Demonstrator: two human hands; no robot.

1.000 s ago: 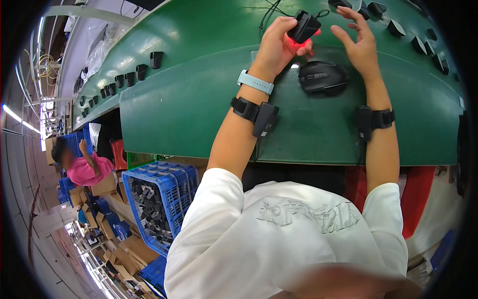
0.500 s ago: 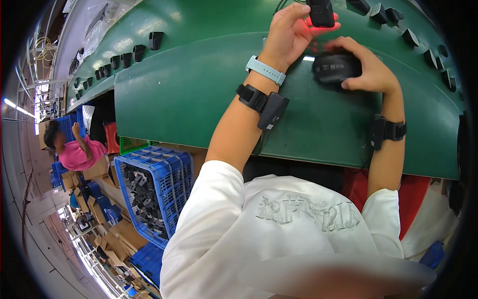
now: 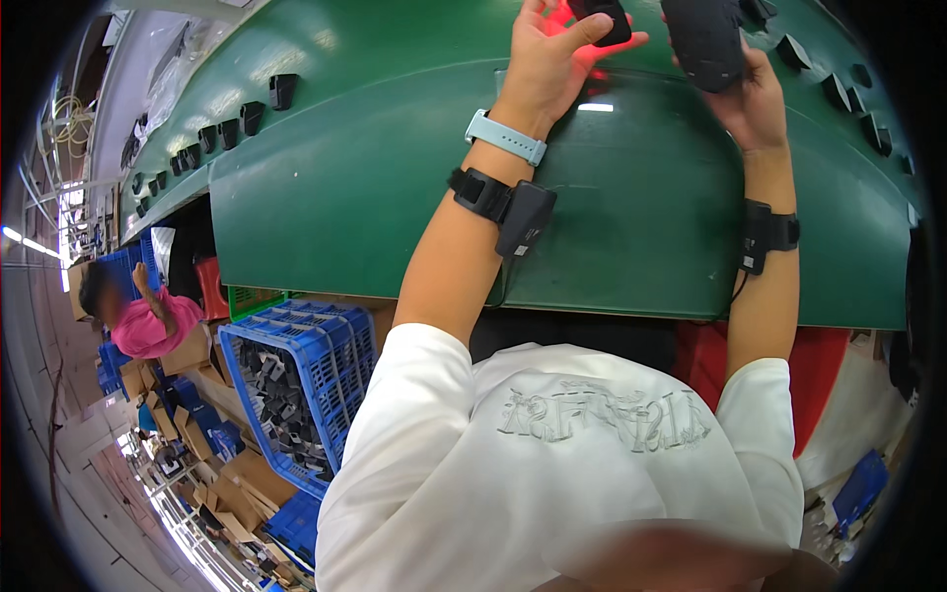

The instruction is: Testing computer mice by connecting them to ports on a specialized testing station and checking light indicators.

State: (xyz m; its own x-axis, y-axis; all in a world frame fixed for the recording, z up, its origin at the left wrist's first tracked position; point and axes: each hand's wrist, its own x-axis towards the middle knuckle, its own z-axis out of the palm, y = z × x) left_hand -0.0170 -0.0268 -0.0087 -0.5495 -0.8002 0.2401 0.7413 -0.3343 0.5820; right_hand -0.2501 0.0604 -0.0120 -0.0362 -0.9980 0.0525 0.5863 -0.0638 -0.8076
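At the far middle of the table, my left hand (image 3: 548, 57) is closed on a small black block-shaped device (image 3: 614, 32), the thumb over it. Red light glows on that palm and its fingers; the device's exact kind I cannot make out. To the right, my right hand (image 3: 758, 113) holds up a larger black plastic housing (image 3: 705, 49) with rounded corners. Its fingers are partly hidden behind the housing, whose top runs out of view. Both things are held above the green table (image 3: 631, 217).
Black angular parts stand in a row at the far left (image 3: 251, 118) and another at the far right (image 3: 836, 92). A blue crate (image 3: 340, 345) full of black parts stands left of me. Farther left are cardboard boxes (image 3: 242, 488) and a person in pink (image 3: 158, 324).
My right hand has lifted the black housing away from the tabletop and turned it more upright. My left hand, still holding the device, appears slightly farther left; the whole view has shifted a little.
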